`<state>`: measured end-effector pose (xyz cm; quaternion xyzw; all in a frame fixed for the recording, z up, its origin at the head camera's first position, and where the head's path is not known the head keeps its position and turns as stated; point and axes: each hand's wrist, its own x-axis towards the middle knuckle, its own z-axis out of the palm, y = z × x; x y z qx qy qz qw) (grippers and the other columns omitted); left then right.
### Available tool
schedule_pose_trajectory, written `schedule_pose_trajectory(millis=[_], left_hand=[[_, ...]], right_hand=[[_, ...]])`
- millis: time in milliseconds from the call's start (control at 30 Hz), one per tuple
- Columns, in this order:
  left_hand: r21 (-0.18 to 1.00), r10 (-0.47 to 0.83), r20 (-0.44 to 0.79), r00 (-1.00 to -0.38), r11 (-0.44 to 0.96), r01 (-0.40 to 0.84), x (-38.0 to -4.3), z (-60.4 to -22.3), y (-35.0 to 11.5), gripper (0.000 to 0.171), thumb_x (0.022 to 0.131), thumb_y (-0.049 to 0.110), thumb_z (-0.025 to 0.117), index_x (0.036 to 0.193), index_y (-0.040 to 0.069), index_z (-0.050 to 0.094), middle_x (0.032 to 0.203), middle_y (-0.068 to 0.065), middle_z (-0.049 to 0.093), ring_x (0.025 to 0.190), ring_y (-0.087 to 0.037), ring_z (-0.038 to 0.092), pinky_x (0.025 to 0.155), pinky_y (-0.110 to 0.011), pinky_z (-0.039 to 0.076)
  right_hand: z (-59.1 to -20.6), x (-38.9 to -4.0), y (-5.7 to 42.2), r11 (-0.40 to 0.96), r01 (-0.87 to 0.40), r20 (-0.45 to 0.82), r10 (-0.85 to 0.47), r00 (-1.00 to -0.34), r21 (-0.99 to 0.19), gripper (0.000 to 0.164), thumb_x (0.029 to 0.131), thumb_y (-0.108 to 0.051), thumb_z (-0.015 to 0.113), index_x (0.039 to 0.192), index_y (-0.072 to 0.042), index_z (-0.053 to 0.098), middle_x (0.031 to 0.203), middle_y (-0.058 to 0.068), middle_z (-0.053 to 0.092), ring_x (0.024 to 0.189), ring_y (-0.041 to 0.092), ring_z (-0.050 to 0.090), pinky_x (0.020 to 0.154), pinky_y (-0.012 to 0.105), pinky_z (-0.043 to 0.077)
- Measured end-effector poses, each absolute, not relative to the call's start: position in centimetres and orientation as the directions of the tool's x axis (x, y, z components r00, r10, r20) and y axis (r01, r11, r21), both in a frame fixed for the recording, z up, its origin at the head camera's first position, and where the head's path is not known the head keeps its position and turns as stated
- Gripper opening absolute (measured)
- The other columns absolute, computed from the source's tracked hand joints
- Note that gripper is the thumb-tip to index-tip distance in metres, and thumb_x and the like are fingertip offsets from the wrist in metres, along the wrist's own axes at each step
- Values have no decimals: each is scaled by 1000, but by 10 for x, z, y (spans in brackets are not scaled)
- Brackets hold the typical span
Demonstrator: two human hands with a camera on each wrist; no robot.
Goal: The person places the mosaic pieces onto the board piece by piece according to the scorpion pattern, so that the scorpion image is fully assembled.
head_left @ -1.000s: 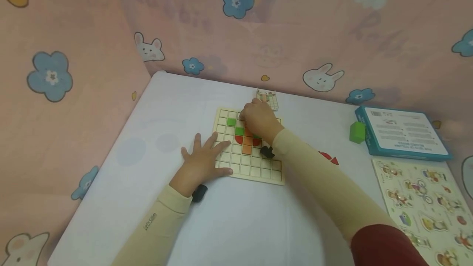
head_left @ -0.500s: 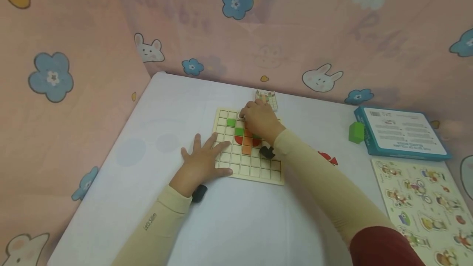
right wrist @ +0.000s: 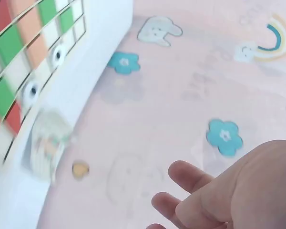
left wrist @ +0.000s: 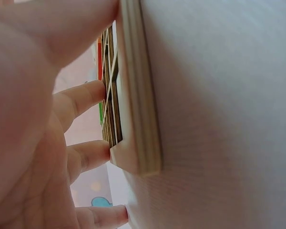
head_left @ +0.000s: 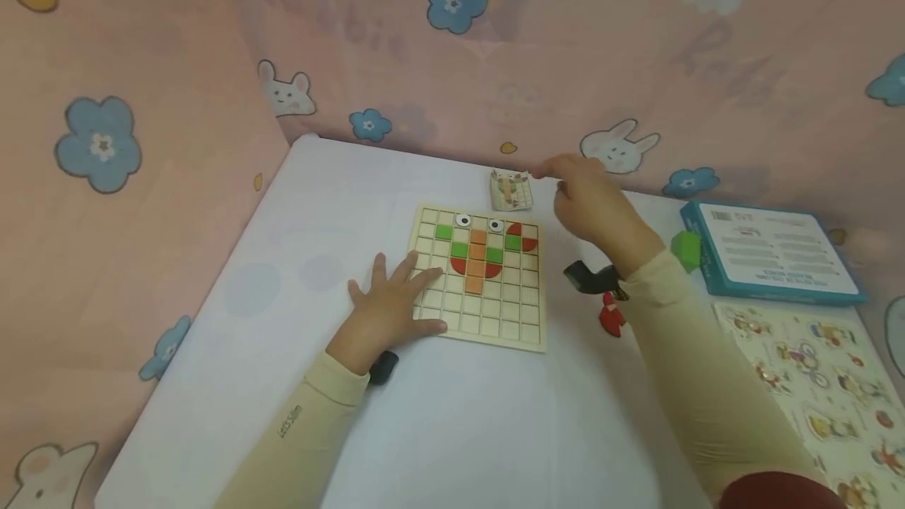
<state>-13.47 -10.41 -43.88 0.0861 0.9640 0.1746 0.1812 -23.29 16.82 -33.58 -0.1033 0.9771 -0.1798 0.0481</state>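
A wooden grid board (head_left: 488, 328) lies on the white table. Orange, green and red tiles form a figure on it, topped by two white eye tiles (head_left: 463, 220) with black pupils. Spread over the board's left edge is my left hand (head_left: 385, 301); in the left wrist view its fingertips (left wrist: 88, 93) touch the board's edge. My right hand (head_left: 594, 203) hangs in the air right of the small pattern card (head_left: 511, 191). Its index finger is stretched out, the others are loosely bent, and nothing is held.
A few red pieces (head_left: 611, 316) lie right of the board, under the right wrist. Farther right are a green block (head_left: 686, 250), a teal-edged box (head_left: 778, 250) and a picture puzzle board (head_left: 827, 422). A pink patterned cloth (head_left: 452, 85) backs the table.
My right hand has left the top of the board and moved right and up, uncovering both eye tiles and the red and green tiles at upper right. The left hand has stayed still.
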Motion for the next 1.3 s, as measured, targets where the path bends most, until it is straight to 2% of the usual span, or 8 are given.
schedule_pose_trajectory(millis=[133,267,400,567,667,933,1167,1300], left_hand=[[370,229,-325,-917,924,100,-135,-437,-105,88,79,62,76,154,40,36,170,-2,13,152,-51,-2,105,-84,11],[372,221,-329,-918,924,89,-136,-436,-108,88,79,61,76,154,40,36,170,-2,13,152,-51,-2,105,-85,11],[368,207,-332,-920,927,76,-135,-436,-110,87,79,61,76,154,40,36,170,-3,12,152,-51,-3,105,-85,10],[373,207,-329,-921,925,75,-135,-436,-111,87,79,60,77,154,40,37,170,-3,12,152,-52,-3,105,-85,9],[377,210,-333,-919,923,75,-134,-436,-110,87,79,60,77,154,40,37,170,-3,12,152,-52,-4,105,-85,9],[380,216,-338,-916,922,77,-134,-438,-107,88,78,60,77,154,40,37,170,-2,12,152,-51,-4,105,-85,8],[379,224,-330,-917,921,89,-134,-438,-104,88,78,61,77,154,40,37,170,-2,12,152,-51,-4,105,-85,8],[380,223,-331,-917,921,86,-134,-438,-104,88,78,60,77,154,41,37,170,-2,12,153,-50,-4,106,-84,8]], right_hand=[[-334,-202,213,935,-140,-78,-174,-982,-326,45,98,-2,36,138,-8,57,149,19,48,127,42,47,105,62,41],[-356,-176,253,947,-80,-180,-142,-973,-309,42,100,-5,41,138,-7,58,146,25,49,115,43,50,96,61,47],[-385,-158,276,952,-51,-261,-134,-956,-302,36,101,-10,50,134,-9,62,140,25,55,123,45,50,97,62,48],[-415,-141,281,955,-133,-200,-189,-961,-264,31,95,-8,58,124,-7,69,126,20,66,117,42,54,98,59,49],[-422,-135,276,960,-169,-159,-207,-965,-224,31,94,-10,60,123,-7,70,127,19,66,116,42,51,98,59,48],[-426,-146,261,973,-160,-168,-189,-968,-168,37,95,-24,66,130,-10,67,139,16,59,127,42,45,106,61,40],[-430,-176,249,970,-222,-164,-236,-958,-98,38,96,-21,66,132,-8,66,146,13,56,132,42,44,111,59,38],[-432,-191,245,972,-190,-173,-212,-962,-137,33,96,-17,67,127,-9,69,140,11,61,132,39,44,111,58,39]])
